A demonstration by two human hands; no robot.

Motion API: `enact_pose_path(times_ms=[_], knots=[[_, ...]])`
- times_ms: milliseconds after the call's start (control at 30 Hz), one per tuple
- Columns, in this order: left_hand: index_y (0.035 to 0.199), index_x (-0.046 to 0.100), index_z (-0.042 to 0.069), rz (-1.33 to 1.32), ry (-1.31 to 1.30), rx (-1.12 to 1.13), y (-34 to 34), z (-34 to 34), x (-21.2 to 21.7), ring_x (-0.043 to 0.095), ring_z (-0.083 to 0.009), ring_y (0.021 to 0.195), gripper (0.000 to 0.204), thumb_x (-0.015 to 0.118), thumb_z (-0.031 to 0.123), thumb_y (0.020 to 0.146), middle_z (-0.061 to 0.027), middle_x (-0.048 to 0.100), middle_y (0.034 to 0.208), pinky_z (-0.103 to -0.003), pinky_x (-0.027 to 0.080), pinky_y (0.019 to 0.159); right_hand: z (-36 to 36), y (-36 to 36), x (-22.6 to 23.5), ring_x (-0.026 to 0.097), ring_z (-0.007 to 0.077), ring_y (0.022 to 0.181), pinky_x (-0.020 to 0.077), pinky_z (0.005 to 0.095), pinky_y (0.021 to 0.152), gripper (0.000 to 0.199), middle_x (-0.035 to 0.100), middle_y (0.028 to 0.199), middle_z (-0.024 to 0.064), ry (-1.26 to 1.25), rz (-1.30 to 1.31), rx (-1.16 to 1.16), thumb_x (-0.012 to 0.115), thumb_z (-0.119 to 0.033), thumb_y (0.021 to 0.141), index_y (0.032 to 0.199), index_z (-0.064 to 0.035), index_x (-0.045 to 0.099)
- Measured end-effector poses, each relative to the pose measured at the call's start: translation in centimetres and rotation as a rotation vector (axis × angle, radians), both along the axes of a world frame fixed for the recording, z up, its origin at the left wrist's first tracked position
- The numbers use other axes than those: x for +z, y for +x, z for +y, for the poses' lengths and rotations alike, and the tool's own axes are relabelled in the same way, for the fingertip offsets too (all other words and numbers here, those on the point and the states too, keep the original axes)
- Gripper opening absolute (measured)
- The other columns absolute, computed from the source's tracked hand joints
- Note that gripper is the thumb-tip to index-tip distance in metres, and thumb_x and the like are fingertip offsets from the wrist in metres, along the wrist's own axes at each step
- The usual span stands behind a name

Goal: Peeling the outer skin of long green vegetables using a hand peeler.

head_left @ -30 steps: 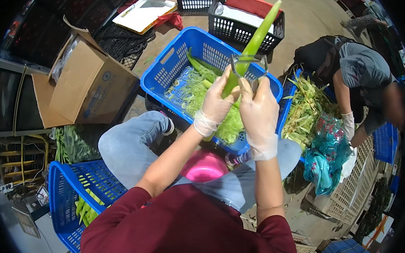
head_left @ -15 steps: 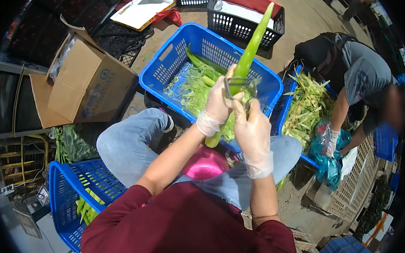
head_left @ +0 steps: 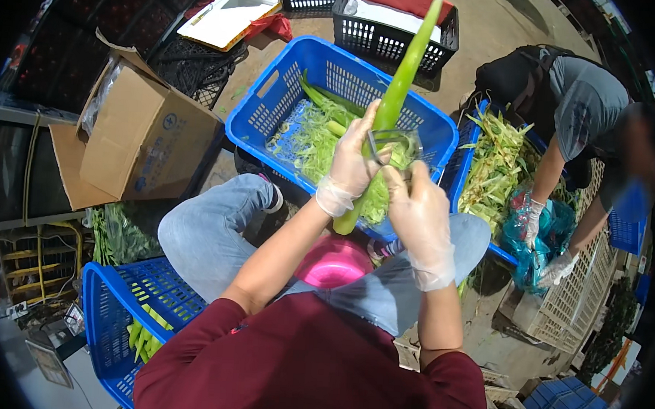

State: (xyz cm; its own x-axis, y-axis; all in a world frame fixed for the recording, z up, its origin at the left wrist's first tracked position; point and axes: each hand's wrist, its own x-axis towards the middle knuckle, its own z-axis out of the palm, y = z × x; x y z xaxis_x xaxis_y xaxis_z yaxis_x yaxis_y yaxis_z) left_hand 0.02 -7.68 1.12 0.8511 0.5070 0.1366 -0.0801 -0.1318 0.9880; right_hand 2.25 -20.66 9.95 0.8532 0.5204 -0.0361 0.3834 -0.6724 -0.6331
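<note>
Stalk (head_left: 404, 74): tilted, thin tip pointing away, thick end down toward the lap
Left hand (head_left: 354, 161): wrapped round the stalk's lower half, solid grip
Right hand (head_left: 421, 210): pinching the peeler (head_left: 388, 138), which sits right by the left fingers
What changed: peeler's slid down the stalk over the last second, so I'd guess that stroke's about done
Basket (head_left: 350, 72): pile of shavings (head_left: 312, 147) inside, so peeling's well underway imo

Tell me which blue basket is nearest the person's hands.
The blue basket straight ahead, holding pale green shavings: left hand and right hand overlap it in view. Other blue baskets lie off to the sides.
</note>
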Motion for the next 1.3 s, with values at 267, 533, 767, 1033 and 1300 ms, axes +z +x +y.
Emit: enact_pose_path(times_ms=[267,533,767,1033,1300], knots=[[0.149,0.040,0.012,-0.145,0.325,0.161,0.5,-0.8,-0.7,0.059,-0.0276,0.086,0.083,0.072,-0.002,0.073,-0.0134,0.056,0.097,-0.034,0.050,0.078,2.3,2.3,1.0,0.060,0.0475,0.074,0.0453,0.0523,0.062,0.039,0.062,0.076,0.0259,0.093,-0.058,-0.147,0.058,-0.038,0.096,0.089,0.0000,0.051],[0.134,0.055,0.001,-0.090,0.443,0.273,0.3,-0.3,0.1,0.062,-0.0281,0.090,0.055,0.068,0.000,0.081,-0.0165,0.064,0.104,-0.036,0.050,0.078,4.2,1.1,0.8,0.061,0.0496,0.074,0.0477,0.0532,0.062,0.041,0.062,0.074,0.0278,0.120,-0.099,-0.147,0.059,-0.040,0.095,0.092,0.0003,0.050],[0.133,0.053,0.005,-0.137,0.401,0.275,-0.1,-0.6,0.8,0.059,-0.0302,0.086,0.060,0.069,-0.003,0.076,-0.0146,0.058,0.098,-0.037,0.050,0.075,2.0,0.0,0.9,0.060,0.0493,0.076,0.0461,0.0532,0.062,0.039,0.063,0.078,0.0267,0.097,-0.061,-0.130,0.060,-0.037,0.095,0.090,0.0003,0.051],[0.149,0.041,0.013,-0.171,0.574,0.261,0.0,-1.8,-0.3,0.057,-0.0307,0.083,0.086,0.068,-0.009,0.071,-0.0150,0.054,0.094,-0.037,0.050,0.075,3.7,5.5,2.2,0.063,0.0491,0.074,0.0485,0.0549,0.061,0.044,0.063,0.073,0.0286,0.168,-0.290,-0.214,0.057,-0.041,0.095,0.092,0.0022,0.050],[0.144,0.044,0.006,-0.220,-0.285,0.081,0.4,-0.6,-0.2,0.058,-0.0314,0.085,0.080,0.073,-0.005,0.071,-0.0162,0.056,0.099,-0.035,0.050,0.075,2.0,0.3,-0.2,0.063,0.0491,0.077,0.0507,0.0537,0.066,0.045,0.065,0.078,0.0285,0.075,-0.032,-0.056,0.059,-0.042,0.093,0.096,0.0031,0.054]])
